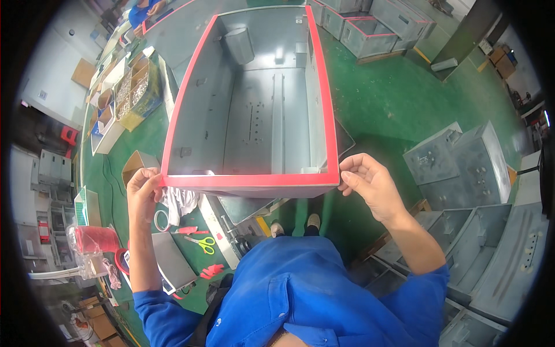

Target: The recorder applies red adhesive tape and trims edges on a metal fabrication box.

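A deep grey metal cabinet [202, 110] lies with its open side up in front of me. Bright red tape [254, 180] runs along its rim on the left, right and near edges. At the near left corner, my left hand [144, 189] is closed, thumb and forefinger pinching the tape's end. My right hand [370, 184] is at the near right corner with its fingers curled in and thumb tip against the edge. Whatever lies between those right fingertips is hidden. Slots and small holes show in the cabinet's floor.
Left of me are green scissors [206, 245], a tape roll [162, 220], red scraps [212, 270] and white cloth [181, 202]. A divided box of small hardware [136, 95] stands farther off. Metal housings [462, 165] fill the right side. A co-worker's blue sleeve [139, 14] shows far left.
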`<action>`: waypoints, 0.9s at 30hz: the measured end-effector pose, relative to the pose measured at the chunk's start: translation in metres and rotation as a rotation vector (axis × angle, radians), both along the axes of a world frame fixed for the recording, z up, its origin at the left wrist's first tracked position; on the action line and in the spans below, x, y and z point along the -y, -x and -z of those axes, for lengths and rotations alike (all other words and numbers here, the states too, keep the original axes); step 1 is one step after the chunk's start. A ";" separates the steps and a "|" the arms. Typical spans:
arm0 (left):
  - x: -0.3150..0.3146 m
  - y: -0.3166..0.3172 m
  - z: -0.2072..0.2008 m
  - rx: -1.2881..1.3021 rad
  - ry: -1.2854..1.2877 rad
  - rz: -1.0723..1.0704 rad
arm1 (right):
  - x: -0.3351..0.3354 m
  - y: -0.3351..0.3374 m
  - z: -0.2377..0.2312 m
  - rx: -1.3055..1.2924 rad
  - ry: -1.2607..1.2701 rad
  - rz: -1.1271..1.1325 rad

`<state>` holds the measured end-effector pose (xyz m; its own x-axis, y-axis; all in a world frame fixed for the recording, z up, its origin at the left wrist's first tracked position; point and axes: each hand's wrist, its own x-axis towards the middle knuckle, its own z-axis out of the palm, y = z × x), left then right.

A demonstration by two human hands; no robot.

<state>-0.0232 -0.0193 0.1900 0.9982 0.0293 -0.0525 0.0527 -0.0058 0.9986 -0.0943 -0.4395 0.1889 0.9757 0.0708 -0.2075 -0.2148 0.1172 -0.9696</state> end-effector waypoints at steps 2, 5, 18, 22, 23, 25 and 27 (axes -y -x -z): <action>0.000 0.000 -0.001 -0.005 -0.003 0.003 | -0.002 0.000 0.001 -0.005 -0.026 0.005; 0.000 0.001 0.000 -0.005 -0.005 -0.007 | -0.003 0.001 0.003 -0.006 -0.046 0.009; 0.007 0.003 -0.003 0.010 0.035 -0.034 | 0.002 -0.003 0.007 -0.173 -0.232 0.013; 0.011 0.004 -0.007 -0.002 0.005 -0.064 | 0.000 -0.003 0.004 -0.137 -0.196 0.034; 0.010 0.003 -0.006 -0.007 0.010 -0.053 | -0.001 -0.003 0.004 -0.104 -0.165 0.031; 0.007 0.002 -0.005 -0.010 0.014 -0.040 | -0.004 -0.003 0.007 -0.076 -0.121 0.038; 0.008 0.002 -0.005 -0.007 0.014 -0.042 | -0.006 -0.003 0.007 -0.055 -0.074 0.040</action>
